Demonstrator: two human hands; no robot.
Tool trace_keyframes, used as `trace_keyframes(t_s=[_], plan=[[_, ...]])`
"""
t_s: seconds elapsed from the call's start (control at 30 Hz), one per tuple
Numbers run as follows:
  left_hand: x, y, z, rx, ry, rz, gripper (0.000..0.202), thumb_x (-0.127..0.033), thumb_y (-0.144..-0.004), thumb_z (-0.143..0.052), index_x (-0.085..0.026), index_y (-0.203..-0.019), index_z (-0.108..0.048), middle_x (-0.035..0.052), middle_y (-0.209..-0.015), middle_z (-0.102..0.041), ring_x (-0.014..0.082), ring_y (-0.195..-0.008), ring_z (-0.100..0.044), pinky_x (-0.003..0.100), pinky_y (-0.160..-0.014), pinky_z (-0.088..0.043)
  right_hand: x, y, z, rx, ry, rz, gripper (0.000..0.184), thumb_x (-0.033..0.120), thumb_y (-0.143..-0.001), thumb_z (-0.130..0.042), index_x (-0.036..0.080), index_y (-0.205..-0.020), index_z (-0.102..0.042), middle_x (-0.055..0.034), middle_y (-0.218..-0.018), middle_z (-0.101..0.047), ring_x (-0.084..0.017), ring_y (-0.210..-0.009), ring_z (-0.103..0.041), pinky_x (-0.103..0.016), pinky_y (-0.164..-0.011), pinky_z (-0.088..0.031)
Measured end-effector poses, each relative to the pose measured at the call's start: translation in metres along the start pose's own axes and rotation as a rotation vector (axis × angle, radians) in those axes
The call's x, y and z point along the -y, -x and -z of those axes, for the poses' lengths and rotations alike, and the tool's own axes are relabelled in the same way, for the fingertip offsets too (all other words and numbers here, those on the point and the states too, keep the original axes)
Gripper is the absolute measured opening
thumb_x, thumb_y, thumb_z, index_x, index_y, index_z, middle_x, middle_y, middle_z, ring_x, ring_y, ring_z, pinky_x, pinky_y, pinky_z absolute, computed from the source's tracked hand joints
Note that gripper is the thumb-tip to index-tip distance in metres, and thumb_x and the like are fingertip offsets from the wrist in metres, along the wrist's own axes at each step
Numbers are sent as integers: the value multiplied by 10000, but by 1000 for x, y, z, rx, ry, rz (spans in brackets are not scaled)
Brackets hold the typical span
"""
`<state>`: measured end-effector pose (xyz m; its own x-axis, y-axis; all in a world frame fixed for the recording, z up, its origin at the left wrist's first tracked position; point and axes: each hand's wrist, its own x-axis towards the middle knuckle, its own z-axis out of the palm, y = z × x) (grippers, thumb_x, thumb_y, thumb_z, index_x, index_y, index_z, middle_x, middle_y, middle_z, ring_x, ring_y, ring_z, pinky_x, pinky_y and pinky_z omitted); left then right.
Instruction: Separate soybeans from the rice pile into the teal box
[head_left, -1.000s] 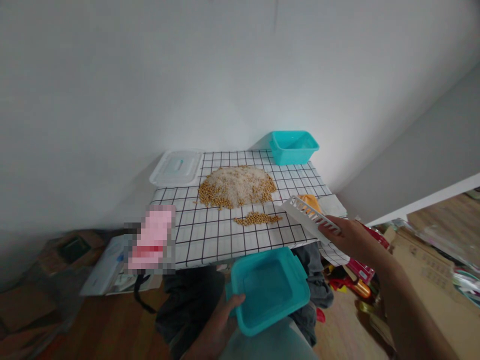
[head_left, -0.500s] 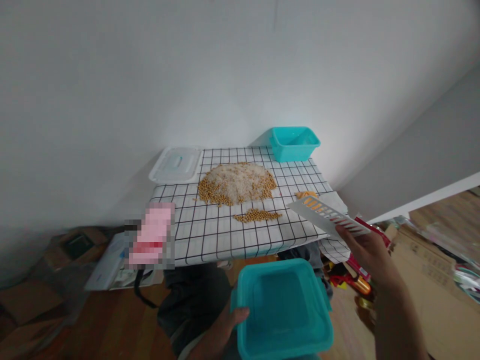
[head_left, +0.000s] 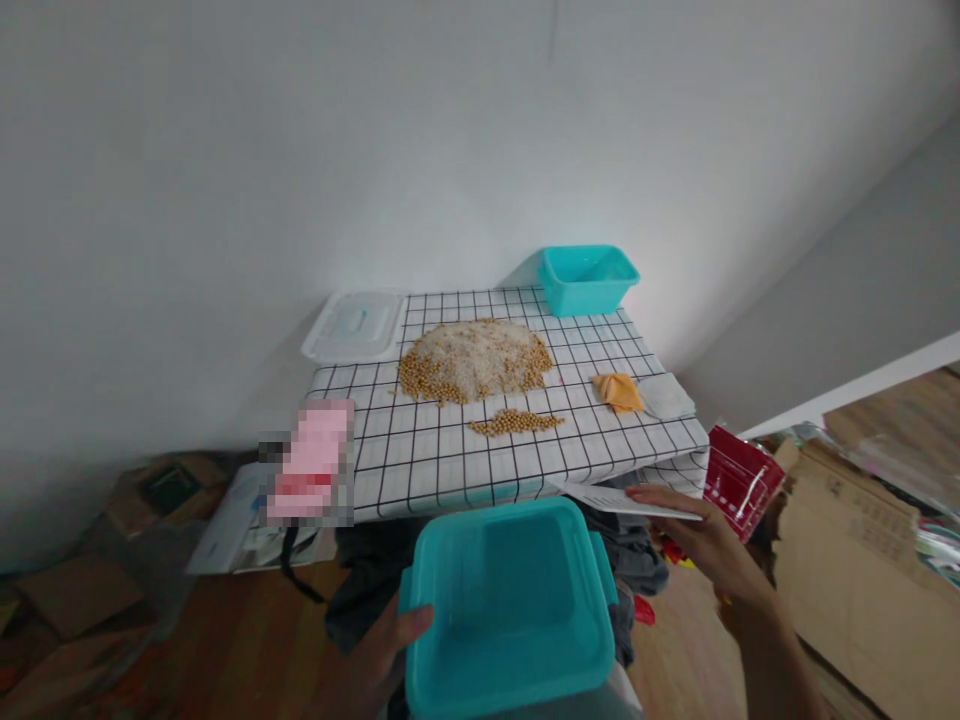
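Note:
My left hand (head_left: 386,645) grips the left rim of an empty teal plastic tub (head_left: 510,605), held low in front of the table. My right hand (head_left: 701,545) holds a flat white slotted tray (head_left: 615,497), now lowered edge-on just under the table's front right corner, above the tub's far rim. On the gridded tablecloth (head_left: 420,460) lies a heap of white rice ringed with yellow beans (head_left: 474,360), and a small separate bean pile (head_left: 514,422) sits in front of it.
A second teal tub (head_left: 587,278) stands at the table's back right, a clear lidded box (head_left: 354,326) at back left. An orange cloth (head_left: 618,391) and a pale cloth lie at right. A blurred pink patch (head_left: 311,462), cardboard boxes (head_left: 847,560) and floor clutter surround the table.
My right hand has brought the white slotted tray down from above the table's right edge to below its front corner. The teal tub has shifted left and turned more level.

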<state>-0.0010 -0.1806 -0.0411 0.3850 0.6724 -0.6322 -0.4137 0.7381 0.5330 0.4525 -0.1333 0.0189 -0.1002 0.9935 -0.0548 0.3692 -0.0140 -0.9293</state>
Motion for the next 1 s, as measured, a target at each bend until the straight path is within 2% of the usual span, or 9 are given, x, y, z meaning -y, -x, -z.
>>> trace_keyframes(t_s=[0.17, 0.3, 0.43, 0.6, 0.77, 1.0], plan=[[-6, -6, -13, 43, -91, -34, 699, -485, -777, -778, -271, -1411, -575, 80, -1312, -712, 393, -1345, -543, 529, -1138, -415, -2, -14, 0, -19, 11, -73, 329, 470, -933, -623, 259, -1117, -794, -102, -1240, -734, -308, -1133, -693, -429, -937, -590], [-11, -15, -28, 83, -101, -23, 629, -438, -849, -721, -289, -1433, -542, 64, -1331, -700, 366, -1360, -534, 519, -1162, -381, 4, -8, 15, -54, 0, -86, 312, 474, -882, -688, 259, -1072, -811, -104, -1217, -745, -326, -1103, -706, -428, -922, -596], [-17, -30, -45, 170, -115, -40, 543, -387, -915, -656, -291, -1435, -534, 50, -1360, -681, 328, -1374, -527, 467, -1167, -373, 3, 10, 39, -165, -40, -104, 310, 476, -847, -727, 273, -1065, -814, -95, -1189, -758, -335, -1106, -707, -420, -956, -582], [-23, -46, -58, 161, -112, -31, 447, -359, -947, -607, -279, -1387, -579, 34, -1329, -699, 318, -1379, -521, 455, -1170, -356, -3, 24, 61, -369, -65, -115, 265, 430, -821, -766, 278, -1032, -818, -83, -1188, -759, -320, -1138, -691, -377, -956, -581], [-27, -51, -62, 173, -137, -63, 549, -416, -879, -679, -215, -1381, -584, 85, -1371, -665, 364, -1396, -487, 509, -1170, -342, 10, 12, 52, -393, -79, -86, 250, 417, -812, -775, 257, -999, -823, -91, -1159, -766, -315, -1116, -696, -406, -974, -572], [-22, -50, -56, 169, -154, -32, 519, -398, -855, -710, -259, -1345, -611, 55, -1354, -681, 364, -1405, -479, 480, -1166, -364, 24, -23, 31, -332, -97, -4, 186, 375, -828, -772, 271, -974, -827, -78, -1112, -781, -316, -1097, -704, -409, -931, -585]])
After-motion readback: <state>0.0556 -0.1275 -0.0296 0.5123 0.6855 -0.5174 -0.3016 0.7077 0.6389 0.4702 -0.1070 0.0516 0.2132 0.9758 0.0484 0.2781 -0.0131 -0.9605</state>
